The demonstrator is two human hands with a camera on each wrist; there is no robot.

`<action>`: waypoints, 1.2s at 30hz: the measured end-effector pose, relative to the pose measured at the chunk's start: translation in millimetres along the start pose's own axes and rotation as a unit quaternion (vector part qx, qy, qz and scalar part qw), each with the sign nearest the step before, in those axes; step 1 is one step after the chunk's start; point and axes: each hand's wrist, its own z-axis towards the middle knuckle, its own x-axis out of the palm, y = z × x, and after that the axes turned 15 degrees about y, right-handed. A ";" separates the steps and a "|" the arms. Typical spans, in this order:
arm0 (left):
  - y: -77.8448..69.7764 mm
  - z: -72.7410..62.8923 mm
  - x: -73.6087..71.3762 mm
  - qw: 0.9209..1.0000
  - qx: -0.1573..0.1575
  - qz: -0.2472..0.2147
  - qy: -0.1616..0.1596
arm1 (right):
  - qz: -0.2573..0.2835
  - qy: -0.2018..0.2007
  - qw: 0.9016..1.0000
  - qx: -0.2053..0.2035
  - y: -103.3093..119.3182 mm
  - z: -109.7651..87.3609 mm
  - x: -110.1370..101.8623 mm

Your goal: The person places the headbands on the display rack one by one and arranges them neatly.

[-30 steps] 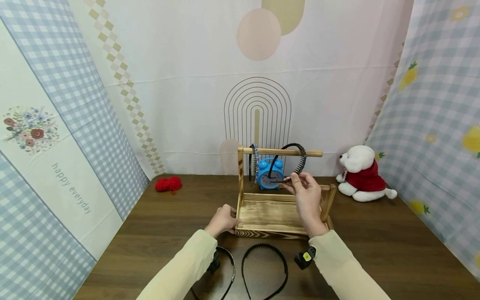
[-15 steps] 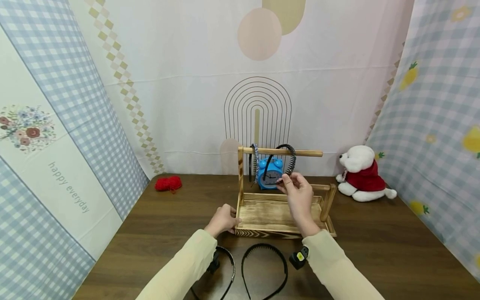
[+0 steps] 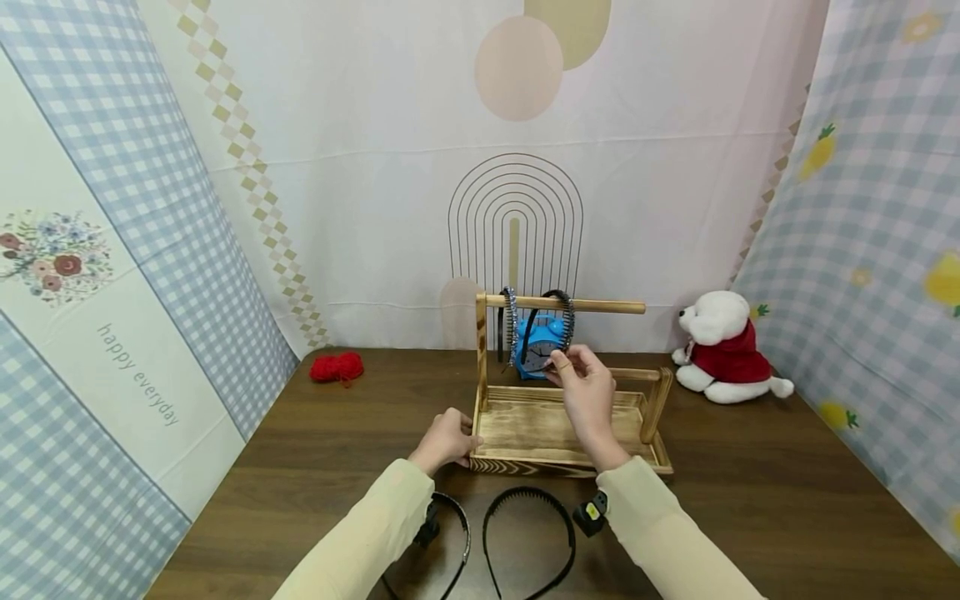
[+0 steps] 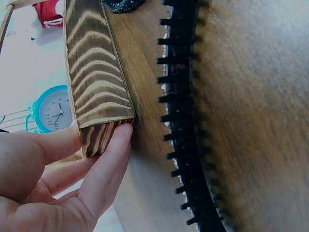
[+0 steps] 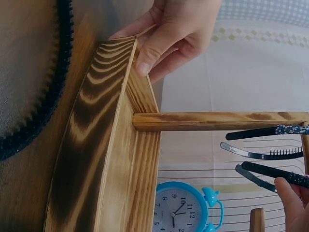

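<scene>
A two-level wooden rack (image 3: 557, 464) has a tray base and a high bar (image 3: 611, 307). My left hand (image 3: 444, 440) grips the tray's left end, thumb and fingers pinching its wall (image 4: 104, 137) in the left wrist view. A glittery blue-silver headband (image 3: 512, 325) hangs on the bar near the post. Right of it, a black toothed headband (image 3: 568, 310) loops over the bar. My right hand (image 3: 587, 396) pinches this headband's lower end; in the right wrist view only the fingers (image 5: 289, 200) show beside it. Whether its top rests on the bar cannot be told.
Two headbands lie on the table in front: a black toothed one (image 3: 573, 533) and another (image 3: 468, 533), partly hidden by the left arm. A blue alarm clock (image 3: 542, 346) stands behind the rack. Red yarn (image 3: 336, 367) lies left; a white plush dog (image 3: 720, 350) sits right.
My right hand has moved left along the bar with the black headband, bringing it nearer to the glittery one. The left hand has stayed on the tray's end.
</scene>
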 end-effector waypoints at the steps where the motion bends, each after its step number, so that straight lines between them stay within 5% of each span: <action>1: -0.3 -0.3 0.0 1.000 0.001 0.001 0.000 | -0.007 0.000 1.000 -0.001 -0.1 0.0 0.4; 16: -1.5 -1.7 -0.1 1.000 0.005 0.002 -0.002 | -0.124 -0.006 0.992 -0.027 0.1 2.6 7.6; 27: -3.3 -3.2 0.0 1.000 -0.001 0.001 0.000 | -0.193 0.018 0.981 0.019 3.5 4.6 9.2; 36: -1.2 -2.3 1.1 1.000 0.006 0.012 -0.004 | -0.177 0.051 0.982 0.041 1.3 2.3 8.1</action>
